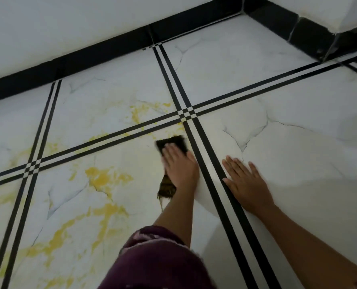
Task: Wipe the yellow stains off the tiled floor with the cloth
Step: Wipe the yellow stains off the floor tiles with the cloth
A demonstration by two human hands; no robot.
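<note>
Yellow stains are smeared over the white marble-look tiled floor (pixel 298 163), the thickest patch (pixel 104 178) left of centre, another (pixel 140 110) farther back and more streaks (pixel 54 240) at the lower left. A dark cloth (pixel 171 142) lies near the crossing of the black tile stripes, with a frayed end (pixel 166 189) sticking out behind the wrist. My left hand (pixel 180 165) presses down on the cloth, fingers together and slightly blurred. My right hand (pixel 246 181) rests flat on the tile to the right, fingers spread, holding nothing.
Double black stripes (pixel 215 163) divide the tiles. A black skirting (pixel 102 49) runs along the white wall at the back and turns a corner (pixel 310 34) at the upper right. A maroon garment (pixel 158 259) fills the bottom centre.
</note>
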